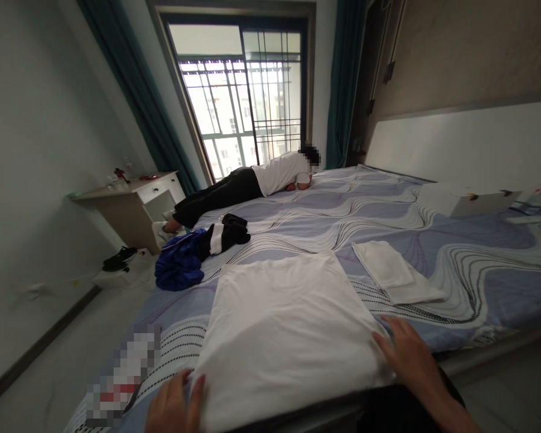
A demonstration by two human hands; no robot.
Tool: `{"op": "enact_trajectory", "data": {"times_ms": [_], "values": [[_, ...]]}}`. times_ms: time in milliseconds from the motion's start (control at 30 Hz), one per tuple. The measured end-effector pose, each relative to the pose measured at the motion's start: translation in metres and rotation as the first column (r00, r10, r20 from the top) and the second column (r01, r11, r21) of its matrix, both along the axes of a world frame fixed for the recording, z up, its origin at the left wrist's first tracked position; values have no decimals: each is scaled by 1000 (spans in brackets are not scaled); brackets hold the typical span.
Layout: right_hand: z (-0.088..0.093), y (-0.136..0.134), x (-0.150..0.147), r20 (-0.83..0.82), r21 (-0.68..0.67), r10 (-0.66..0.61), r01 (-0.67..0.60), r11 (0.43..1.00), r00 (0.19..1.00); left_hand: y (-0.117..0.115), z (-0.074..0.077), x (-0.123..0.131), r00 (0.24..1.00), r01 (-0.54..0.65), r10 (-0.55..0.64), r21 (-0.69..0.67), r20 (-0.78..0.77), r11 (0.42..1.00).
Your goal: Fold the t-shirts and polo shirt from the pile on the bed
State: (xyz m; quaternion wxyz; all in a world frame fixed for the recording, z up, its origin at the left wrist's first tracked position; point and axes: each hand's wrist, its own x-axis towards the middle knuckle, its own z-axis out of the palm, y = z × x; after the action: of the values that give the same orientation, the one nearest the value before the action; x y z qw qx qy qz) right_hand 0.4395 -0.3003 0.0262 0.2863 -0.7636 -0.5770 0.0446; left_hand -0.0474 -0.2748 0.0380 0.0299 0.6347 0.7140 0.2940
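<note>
A white T-shirt [284,337] lies spread flat on the bed, its near edge at the bed's front edge. At its lower left corner is my left hand [174,403], fingers apart and fingertips at the cloth's side. My right hand [408,349] rests against the right side edge, its thumb and fingers stretched out and spread. Neither hand visibly closes round the fabric. To the right of the shirt lies a folded white cloth [388,270], apart from my hands.
Blue and black clothes [180,258] are heaped at the bed's left edge. Behind them a person [275,174] lies across the bed [342,210]. A white box [469,198] stands near the headboard. A blurred-out item [126,373] lies left of my left hand; a desk [135,198] stands beyond.
</note>
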Motion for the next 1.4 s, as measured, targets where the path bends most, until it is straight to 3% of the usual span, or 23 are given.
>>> {"op": "enact_trajectory", "data": {"times_ms": [67,133,200,300,500,733,833,933,1000,1033,1200,1400], "values": [[9,28,-51,52,21,179,-180,983,982,27,0,48,960,272,-261,118,-103,955],[11,62,-104,80,-89,353,-346,934,932,60,-3,99,854,497,-482,34,-195,867],[5,96,-145,83,-226,403,-377,899,911,95,-10,136,796,529,-544,-132,-265,838],[-8,144,-166,104,-303,365,-320,898,925,144,-18,153,793,448,-533,-310,-296,839],[-15,215,-129,147,-315,324,-266,911,935,221,-21,119,842,318,-440,-372,-313,872],[-13,273,-95,203,-378,283,-191,906,938,281,-20,98,906,238,-345,-375,-247,896],[-16,288,-74,184,-338,217,-146,930,959,300,-22,81,984,12,-56,-253,-169,967],[-21,296,-41,126,-168,-106,126,978,986,317,-25,54,966,-252,239,-160,-100,954],[-24,298,-14,45,-123,-333,336,934,942,326,-27,35,966,-259,254,-158,-54,953],[-26,299,-1,10,-134,-380,378,916,925,330,-28,26,971,-240,240,-157,-20,958],[-31,303,43,-95,-213,-220,196,957,971,346,-31,-2,970,-192,215,-185,115,964],[-33,314,49,-145,-210,-265,232,950,953,351,-35,-4,955,-216,245,-172,168,961]]}}
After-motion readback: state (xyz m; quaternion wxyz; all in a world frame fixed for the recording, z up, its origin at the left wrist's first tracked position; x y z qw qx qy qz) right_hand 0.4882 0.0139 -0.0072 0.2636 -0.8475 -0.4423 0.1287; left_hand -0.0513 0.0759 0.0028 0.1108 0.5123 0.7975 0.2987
